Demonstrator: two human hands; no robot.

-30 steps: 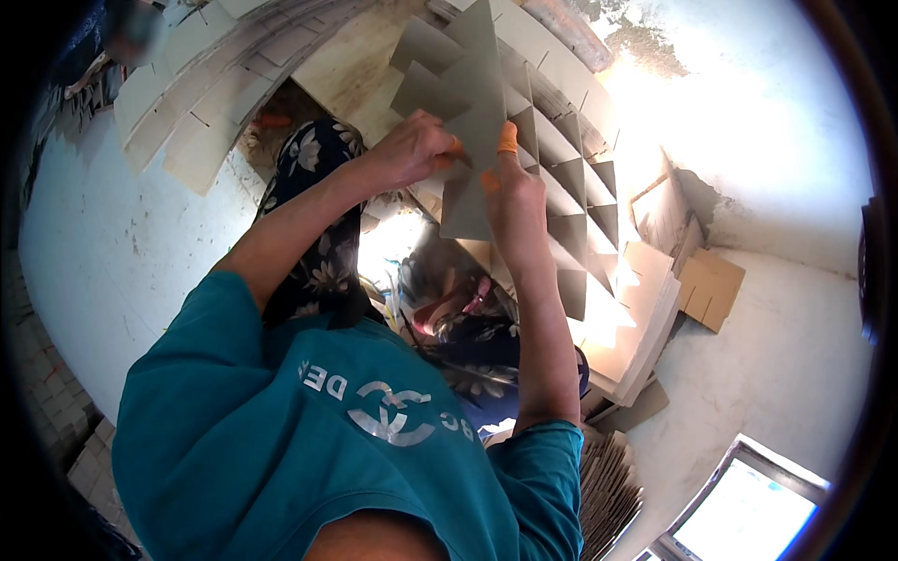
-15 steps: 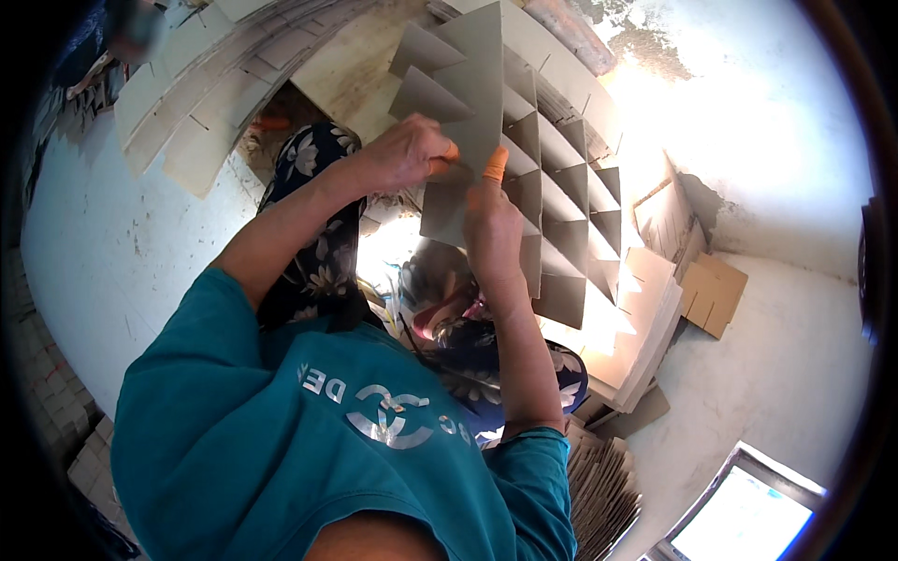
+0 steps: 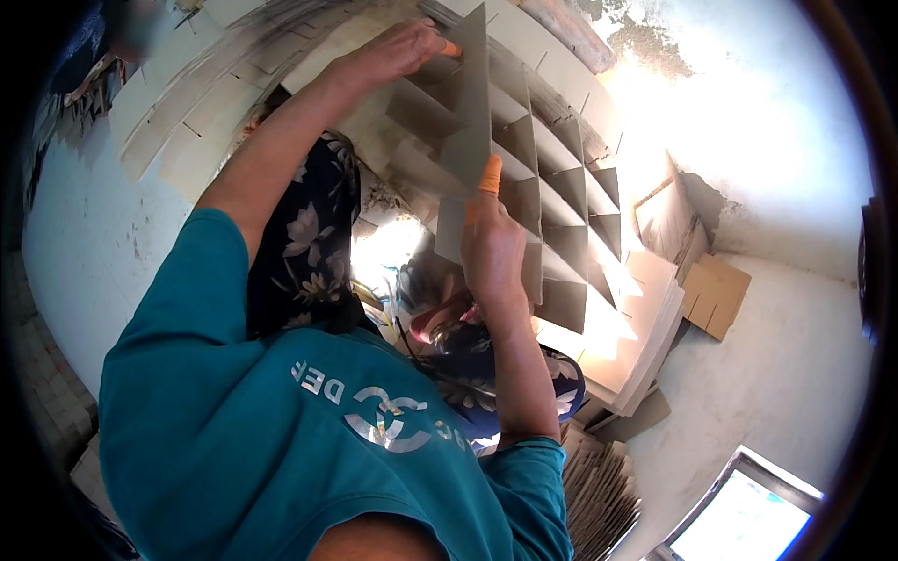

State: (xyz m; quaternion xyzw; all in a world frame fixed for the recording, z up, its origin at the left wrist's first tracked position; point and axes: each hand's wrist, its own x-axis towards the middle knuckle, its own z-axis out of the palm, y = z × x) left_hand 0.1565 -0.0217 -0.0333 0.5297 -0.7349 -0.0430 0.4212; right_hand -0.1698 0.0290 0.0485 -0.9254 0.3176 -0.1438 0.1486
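A grey cardboard divider grid [image 3: 475, 122] stands tilted in front of me, its slotted strips crossing to form several open cells. My left hand [image 3: 400, 51] is closed at the grid's far left, its orange-wrapped thumb against a cross strip near the top of the long front strip. Lower down, my right hand [image 3: 494, 248] grips the near end of that front strip, its orange-wrapped thumb along the strip's face. The fingers of my right hand are partly hidden behind the cardboard. Loose-looking flaps of the cross strips stick out on the left side of the grid, slightly blurred.
Stacked slotted cardboard sheets [image 3: 210, 89] lie at the far left. More cardboard [image 3: 645, 327] is piled at the right, beside a brown slotted piece [image 3: 715, 294] against the wall. A bundle of strips [image 3: 594, 491] and a lit screen [image 3: 744, 519] are at the lower right.
My left hand has moved up and away along the front strip to the grid's far end. The grid has turned slightly; my right hand stays nearly in place on it.
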